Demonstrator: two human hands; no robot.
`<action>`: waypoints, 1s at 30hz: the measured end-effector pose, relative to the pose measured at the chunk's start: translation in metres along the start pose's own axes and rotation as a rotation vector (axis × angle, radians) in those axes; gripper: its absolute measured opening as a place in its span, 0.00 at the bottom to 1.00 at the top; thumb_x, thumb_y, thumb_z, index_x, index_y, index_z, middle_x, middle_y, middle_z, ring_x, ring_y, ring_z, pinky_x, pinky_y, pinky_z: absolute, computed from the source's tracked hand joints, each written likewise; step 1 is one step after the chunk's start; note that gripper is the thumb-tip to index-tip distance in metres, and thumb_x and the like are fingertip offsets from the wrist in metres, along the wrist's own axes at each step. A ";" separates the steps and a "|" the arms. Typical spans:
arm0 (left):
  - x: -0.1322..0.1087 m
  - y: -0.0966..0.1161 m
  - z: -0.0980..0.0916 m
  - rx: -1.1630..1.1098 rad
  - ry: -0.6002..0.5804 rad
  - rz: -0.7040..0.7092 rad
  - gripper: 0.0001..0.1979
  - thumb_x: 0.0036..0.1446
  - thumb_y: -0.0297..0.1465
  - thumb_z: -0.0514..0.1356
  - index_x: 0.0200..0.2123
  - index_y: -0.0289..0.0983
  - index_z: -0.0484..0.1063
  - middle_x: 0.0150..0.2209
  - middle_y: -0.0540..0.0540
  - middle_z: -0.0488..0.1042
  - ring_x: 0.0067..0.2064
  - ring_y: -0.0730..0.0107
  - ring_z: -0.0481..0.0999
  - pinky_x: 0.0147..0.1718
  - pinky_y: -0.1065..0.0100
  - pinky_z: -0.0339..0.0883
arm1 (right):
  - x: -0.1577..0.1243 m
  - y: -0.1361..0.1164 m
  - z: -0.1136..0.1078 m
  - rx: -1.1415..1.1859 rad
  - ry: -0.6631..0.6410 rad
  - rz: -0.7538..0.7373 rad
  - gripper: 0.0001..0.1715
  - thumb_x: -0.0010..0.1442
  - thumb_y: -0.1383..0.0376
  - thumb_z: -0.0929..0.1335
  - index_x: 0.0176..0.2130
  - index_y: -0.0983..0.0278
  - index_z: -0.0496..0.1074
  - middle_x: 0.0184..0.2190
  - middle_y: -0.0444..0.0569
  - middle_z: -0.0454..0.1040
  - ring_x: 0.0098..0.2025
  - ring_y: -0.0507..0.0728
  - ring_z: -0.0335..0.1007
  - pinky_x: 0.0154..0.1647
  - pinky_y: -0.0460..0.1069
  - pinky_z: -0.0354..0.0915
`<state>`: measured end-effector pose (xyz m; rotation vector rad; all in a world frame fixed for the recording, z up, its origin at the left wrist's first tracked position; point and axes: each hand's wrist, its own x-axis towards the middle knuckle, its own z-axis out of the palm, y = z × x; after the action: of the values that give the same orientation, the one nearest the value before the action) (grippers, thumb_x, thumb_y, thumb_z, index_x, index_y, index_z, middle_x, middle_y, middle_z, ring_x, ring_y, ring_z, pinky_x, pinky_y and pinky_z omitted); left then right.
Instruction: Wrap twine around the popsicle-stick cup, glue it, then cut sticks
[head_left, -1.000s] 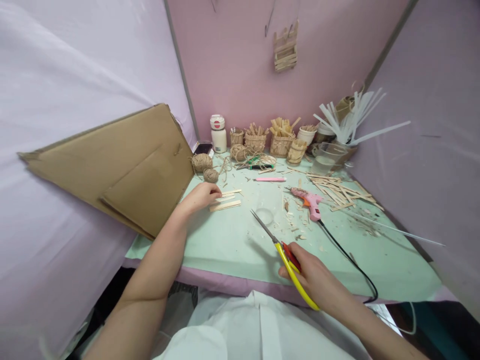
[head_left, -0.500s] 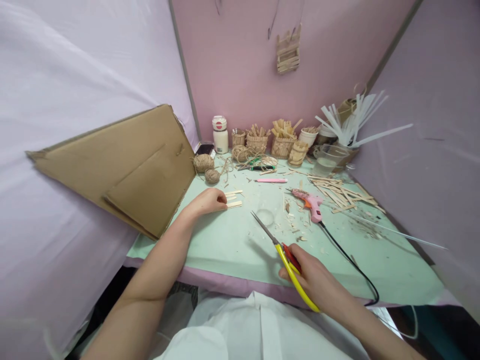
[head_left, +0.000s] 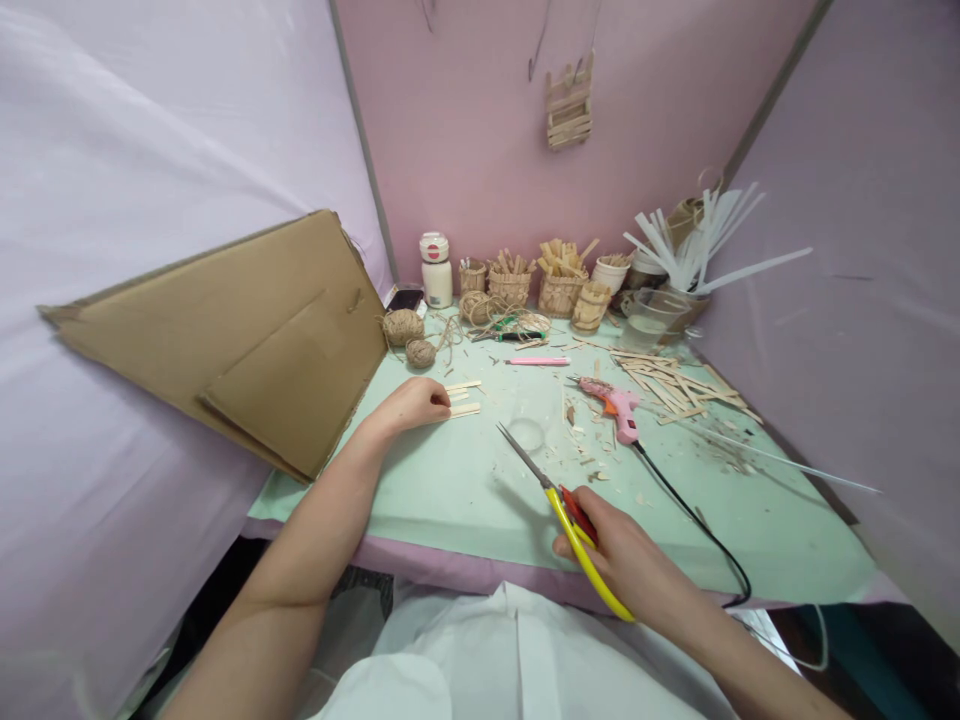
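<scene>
My left hand (head_left: 415,402) rests at the left of the table, its fingers curled down over the ends of a few flat wooden sticks (head_left: 465,409) that poke out to the right. Its fingertips are partly hidden, so how many sticks it grips is unclear. In my right hand (head_left: 606,540), near the front edge, is a pair of scissors (head_left: 541,474) with long thin grey blades and yellow and red handles. The blades look closed and point up and left, beside a clear round disc-like piece (head_left: 526,434) on the table.
A pink glue gun (head_left: 619,410) with a black cord lies right of centre, near scattered sticks (head_left: 664,382) and scraps. Behind are a pink cutter (head_left: 537,361), twine balls (head_left: 403,327), stick-filled baskets (head_left: 562,295) and a white bottle (head_left: 436,280). Cardboard (head_left: 262,330) leans at left.
The view has shifted slightly, moving the whole scene a little to the left. Both hands keep nearly the same pose, the left at the sticks and the right holding the scissors.
</scene>
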<state>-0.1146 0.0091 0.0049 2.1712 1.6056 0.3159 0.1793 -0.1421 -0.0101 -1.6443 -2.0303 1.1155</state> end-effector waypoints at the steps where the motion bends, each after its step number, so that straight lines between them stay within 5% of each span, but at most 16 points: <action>1: 0.000 -0.001 0.000 -0.008 0.004 0.001 0.11 0.43 0.32 0.56 0.28 0.36 0.77 0.29 0.47 0.77 0.30 0.66 0.71 0.29 0.69 0.59 | 0.000 0.000 0.000 0.002 -0.003 0.001 0.13 0.58 0.60 0.63 0.28 0.59 0.52 0.26 0.39 0.68 0.27 0.52 0.59 0.27 0.45 0.52; 19: 0.003 -0.004 -0.004 -0.054 -0.021 -0.002 0.10 0.47 0.34 0.54 0.29 0.35 0.72 0.28 0.48 0.73 0.31 0.68 0.69 0.28 0.69 0.58 | 0.000 -0.002 -0.001 -0.034 0.012 0.003 0.15 0.56 0.59 0.64 0.28 0.59 0.51 0.25 0.40 0.69 0.26 0.52 0.59 0.26 0.45 0.52; 30: 0.008 -0.011 -0.007 -0.169 0.224 -0.068 0.07 0.55 0.30 0.48 0.35 0.37 0.64 0.30 0.48 0.72 0.32 0.70 0.68 0.33 0.70 0.60 | 0.001 0.000 0.001 -0.021 0.013 -0.004 0.14 0.57 0.58 0.64 0.28 0.59 0.52 0.26 0.41 0.69 0.27 0.52 0.60 0.27 0.45 0.53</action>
<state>-0.1245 0.0204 0.0060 2.0073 1.6982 0.6699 0.1782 -0.1417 -0.0112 -1.6519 -2.0437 1.0832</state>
